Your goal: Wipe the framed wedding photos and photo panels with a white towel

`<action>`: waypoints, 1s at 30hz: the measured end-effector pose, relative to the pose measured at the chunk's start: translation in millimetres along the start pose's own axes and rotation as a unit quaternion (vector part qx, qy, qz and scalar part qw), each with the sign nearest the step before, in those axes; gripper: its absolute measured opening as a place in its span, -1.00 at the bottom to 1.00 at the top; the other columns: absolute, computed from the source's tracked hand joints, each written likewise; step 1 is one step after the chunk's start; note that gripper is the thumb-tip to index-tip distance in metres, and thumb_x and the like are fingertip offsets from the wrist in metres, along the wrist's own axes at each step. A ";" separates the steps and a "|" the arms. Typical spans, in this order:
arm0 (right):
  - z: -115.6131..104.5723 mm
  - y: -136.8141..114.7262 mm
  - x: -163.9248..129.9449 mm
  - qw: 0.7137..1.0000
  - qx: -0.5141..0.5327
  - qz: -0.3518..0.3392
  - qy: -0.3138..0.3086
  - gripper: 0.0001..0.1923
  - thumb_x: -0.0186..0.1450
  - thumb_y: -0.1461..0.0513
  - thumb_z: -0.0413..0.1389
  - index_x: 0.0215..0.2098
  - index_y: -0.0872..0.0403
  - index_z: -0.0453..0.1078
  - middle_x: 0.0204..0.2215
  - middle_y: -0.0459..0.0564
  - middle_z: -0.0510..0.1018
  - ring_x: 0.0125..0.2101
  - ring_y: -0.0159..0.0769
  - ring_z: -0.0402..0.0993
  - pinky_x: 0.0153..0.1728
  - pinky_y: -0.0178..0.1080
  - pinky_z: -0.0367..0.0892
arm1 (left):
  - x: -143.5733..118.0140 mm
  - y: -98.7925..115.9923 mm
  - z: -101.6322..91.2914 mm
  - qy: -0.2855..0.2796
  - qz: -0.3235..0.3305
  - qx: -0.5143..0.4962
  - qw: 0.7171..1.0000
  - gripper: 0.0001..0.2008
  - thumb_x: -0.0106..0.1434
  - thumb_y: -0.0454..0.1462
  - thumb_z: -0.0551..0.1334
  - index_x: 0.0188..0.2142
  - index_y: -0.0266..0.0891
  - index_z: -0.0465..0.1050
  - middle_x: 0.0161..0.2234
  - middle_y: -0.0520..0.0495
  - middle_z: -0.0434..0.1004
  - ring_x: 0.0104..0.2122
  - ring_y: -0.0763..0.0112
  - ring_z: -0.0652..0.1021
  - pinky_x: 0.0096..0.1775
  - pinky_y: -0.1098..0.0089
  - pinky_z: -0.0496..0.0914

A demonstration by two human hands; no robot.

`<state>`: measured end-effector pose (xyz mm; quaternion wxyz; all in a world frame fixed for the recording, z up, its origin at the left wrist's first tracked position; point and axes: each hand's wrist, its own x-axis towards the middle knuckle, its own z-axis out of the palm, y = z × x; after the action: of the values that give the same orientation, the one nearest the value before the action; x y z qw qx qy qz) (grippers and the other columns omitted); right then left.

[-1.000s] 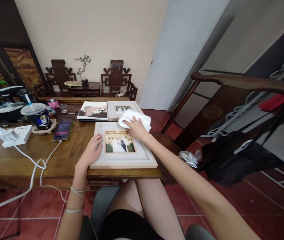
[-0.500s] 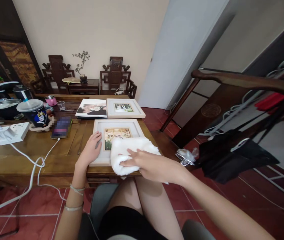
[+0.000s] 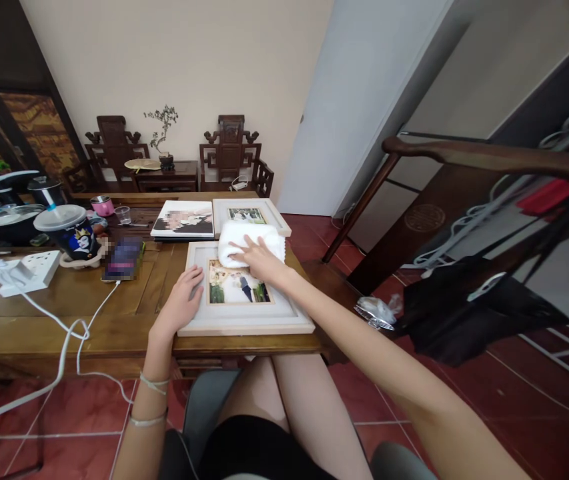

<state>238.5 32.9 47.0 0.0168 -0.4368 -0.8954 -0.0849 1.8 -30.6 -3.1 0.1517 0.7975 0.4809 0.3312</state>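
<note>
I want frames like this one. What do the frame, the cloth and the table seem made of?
Frame: looks like pale painted wood, matte, though it might be composite. Cloth under the right hand: white terry, fluffy nap. Table: brown varnished wood, visible grain and sheen.

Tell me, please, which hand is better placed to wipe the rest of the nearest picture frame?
The right hand: it already presses the white cloth on the frame, while the left hand lies flat on its left border.
</note>
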 end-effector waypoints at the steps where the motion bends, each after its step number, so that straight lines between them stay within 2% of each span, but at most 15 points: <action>1: -0.5 -6.4 -3.1 1.000 0.009 -0.005 -0.017 -0.16 0.02 0.64 -0.14 0.21 0.04 0.25 0.32 0.01 0.07 0.28 0.23 -0.15 0.10 0.36 -0.02 | 0.1 0.0 0.1 0.000 0.001 0.001 1.000 -0.58 0.31 -0.23 0.03 0.09 -0.33 0.39 0.17 -0.26 0.34 0.23 0.15 0.26 0.22 0.03 0.13; 4: -12.7 -30.8 -29.7 0.994 0.066 -0.053 -0.076 -0.12 -0.01 0.64 -0.13 0.21 -0.02 0.26 0.31 0.00 0.08 0.29 0.20 -0.14 0.10 0.33 0.03 | 0.4 0.4 0.7 0.000 0.004 0.003 1.000 -0.58 0.31 -0.24 0.02 0.09 -0.36 0.38 0.16 -0.29 0.34 0.23 0.15 0.26 0.22 0.03 0.13; 6: -31.9 -47.4 -56.2 0.980 0.123 -0.095 -0.123 -0.13 -0.01 0.62 -0.13 0.19 -0.05 0.28 0.28 -0.01 0.17 0.29 0.14 -0.11 0.12 0.25 0.06 | 0.4 1.2 1.1 0.001 0.004 0.005 1.000 -0.58 0.31 -0.24 0.01 0.09 -0.37 0.38 0.16 -0.29 0.34 0.23 0.15 0.25 0.22 0.02 0.13; 10: -75.7 -73.8 -97.7 0.958 0.191 -0.114 -0.183 -0.20 0.05 0.60 -0.12 0.16 -0.06 0.33 0.12 0.05 0.42 0.16 0.01 0.24 0.05 -0.03 0.25 | 0.2 2.5 1.7 0.007 0.002 0.016 1.000 -0.57 0.31 -0.27 0.00 0.10 -0.38 0.36 0.16 -0.29 0.34 0.22 0.15 0.26 0.23 0.04 0.14; 12: -82.7 -81.5 -102.5 0.954 0.202 -0.116 -0.190 -0.22 0.05 0.59 -0.11 0.15 -0.06 0.34 0.06 0.09 0.47 0.13 0.00 0.28 0.02 -0.07 0.27 | 0.1 1.6 2.2 0.010 0.003 0.019 1.000 -0.57 0.30 -0.29 -0.01 0.10 -0.39 0.37 0.16 -0.29 0.34 0.22 0.16 0.26 0.23 0.05 0.14; 14: -73.8 -83.6 -96.3 0.960 0.194 -0.112 -0.170 -0.22 0.06 0.58 -0.12 0.19 -0.03 0.30 0.09 0.10 0.44 0.20 0.04 0.16 0.07 0.01 0.22 | 0.0 -0.5 3.0 0.013 0.008 0.013 1.000 -0.57 0.30 -0.31 -0.02 0.09 -0.36 0.38 0.15 -0.27 0.35 0.22 0.17 0.27 0.23 0.03 0.14; 17: -42.0 -74.2 -71.7 0.983 0.135 -0.091 -0.090 -0.20 0.07 0.57 -0.11 0.23 -0.01 0.22 0.25 0.08 0.22 0.29 0.10 -0.10 0.14 0.21 0.05 | 0.2 -2.7 3.7 0.014 0.012 -0.003 1.000 -0.58 0.30 -0.31 -0.03 0.08 -0.32 0.39 0.15 -0.26 0.36 0.22 0.16 0.27 0.22 0.00 0.13; 19: -21.8 -62.4 -49.5 0.992 0.089 -0.070 -0.047 -0.20 0.07 0.57 -0.10 0.24 0.00 0.21 0.31 0.05 0.10 0.30 0.13 -0.16 0.15 0.27 -0.03 | 0.3 -1.5 3.0 0.013 0.008 -0.011 1.000 -0.58 0.30 -0.29 -0.03 0.07 -0.32 0.41 0.14 -0.26 0.36 0.22 0.16 0.27 0.23 0.00 0.13; 21: -10.3 -52.0 -26.3 0.997 0.062 -0.044 -0.033 -0.21 0.09 0.57 -0.10 0.25 0.01 0.18 0.33 0.02 0.05 0.30 0.15 -0.16 0.15 0.29 -0.05 | 0.3 2.2 1.3 0.013 0.002 -0.020 1.000 -0.59 0.33 -0.25 -0.04 0.07 -0.31 0.40 0.14 -0.25 0.37 0.22 0.16 0.27 0.23 0.02 0.11; 23: -8.4 -48.3 -6.1 0.998 0.050 -0.020 -0.033 -0.25 0.13 0.56 -0.10 0.26 0.03 0.17 0.33 0.01 0.03 0.29 0.19 -0.18 0.14 0.32 -0.04 | 0.1 6.9 -1.0 0.027 -0.004 -0.035 0.999 -0.56 0.37 -0.19 -0.06 0.13 -0.30 0.32 0.18 -0.23 0.32 0.22 0.21 0.27 0.24 0.07 0.10; 26: -16.9 -58.2 8.3 0.998 0.043 -0.017 -0.044 -0.32 0.17 0.52 -0.06 0.25 0.06 0.18 0.33 0.04 0.02 0.28 0.28 -0.20 0.11 0.38 -0.04 | -0.2 12.4 -3.7 0.068 -0.006 -0.048 0.997 -0.50 0.40 -0.15 -0.09 0.25 -0.31 0.12 0.27 -0.24 0.16 0.25 0.28 0.22 0.26 0.17 0.06; 30: -34.2 -82.3 -13.1 0.991 0.063 -0.090 -0.073 -0.32 0.14 0.54 -0.06 0.20 0.05 0.26 0.31 0.06 0.09 0.26 0.25 -0.07 0.07 0.33 0.09 | -1.0 15.9 -5.1 0.083 -0.006 -0.046 0.996 -0.48 0.40 -0.11 -0.11 0.27 -0.29 0.06 0.29 -0.22 0.12 0.27 0.31 0.17 0.26 0.22 0.04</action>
<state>180.4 -32.7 68.1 -0.0285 -0.3580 -0.9333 0.0025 8.7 -39.7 9.2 0.1497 0.7567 0.4812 0.4166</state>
